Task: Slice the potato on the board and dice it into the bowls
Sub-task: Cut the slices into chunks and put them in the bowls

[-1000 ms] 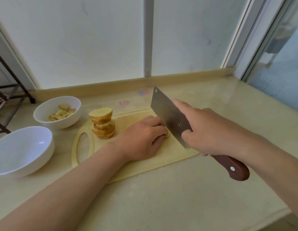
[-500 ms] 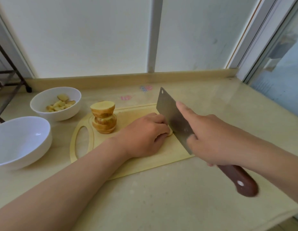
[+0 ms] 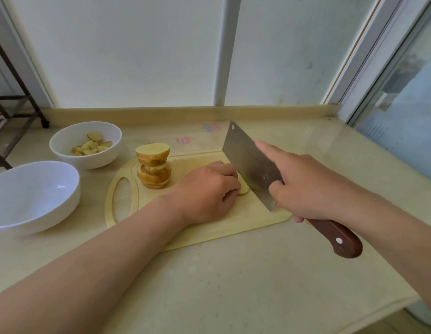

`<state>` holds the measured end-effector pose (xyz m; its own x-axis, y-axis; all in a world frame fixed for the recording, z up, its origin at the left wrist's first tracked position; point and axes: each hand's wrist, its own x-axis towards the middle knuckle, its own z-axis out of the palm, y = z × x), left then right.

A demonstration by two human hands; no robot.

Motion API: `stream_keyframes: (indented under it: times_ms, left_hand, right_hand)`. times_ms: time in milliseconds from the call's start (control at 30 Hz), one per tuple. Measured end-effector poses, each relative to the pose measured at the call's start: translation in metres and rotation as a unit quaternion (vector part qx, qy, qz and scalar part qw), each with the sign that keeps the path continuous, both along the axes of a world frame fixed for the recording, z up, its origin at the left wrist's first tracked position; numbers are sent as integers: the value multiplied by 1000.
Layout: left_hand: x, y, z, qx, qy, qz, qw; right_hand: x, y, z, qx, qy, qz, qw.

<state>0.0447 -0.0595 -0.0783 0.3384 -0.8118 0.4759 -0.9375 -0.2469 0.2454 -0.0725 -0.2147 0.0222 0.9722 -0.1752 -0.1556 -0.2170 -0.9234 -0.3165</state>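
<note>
A pale wooden cutting board (image 3: 245, 222) lies on the counter. My left hand (image 3: 207, 191) rests on it with curled fingers, holding down a potato slice (image 3: 243, 189) whose edge peeks out beside the blade. My right hand (image 3: 308, 189) grips a cleaver (image 3: 248, 162) by its brown handle, index finger stretched along the blade's flat, the edge down on the board right next to my left fingers. A stack of potato slices (image 3: 153, 168) stands at the board's left. The far white bowl (image 3: 65, 150) holds diced potato; the near white bowl (image 3: 7, 213) is empty.
A dark metal rack (image 3: 14, 109) stands at the far left. The counter ends at a low ledge under the window behind the board, and its front edge (image 3: 354, 317) runs along the lower right. Small pink and blue stickers (image 3: 212, 127) mark the counter behind the board.
The cleaver and my right hand have shifted slightly, the blade staying against my left fingers on the slice. The view has tilted a little; the stack and bowls have not moved.
</note>
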Motion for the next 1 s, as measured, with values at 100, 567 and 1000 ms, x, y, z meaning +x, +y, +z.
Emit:
stream_keyframes:
  times_ms: [100,567,1000]
  left_hand:
    - [0,1,-1,6,2,1,1000]
    - [1,0,-1,5,7,-4,1000]
    - [1,3,0,-4,-3,0,1000]
  right_hand:
    - [-12,-1,-1,5,-6,-6,1000]
    - [-30,10,6,-53,54,13,997]
    - [21,5,-6,34,-14,-4,999]
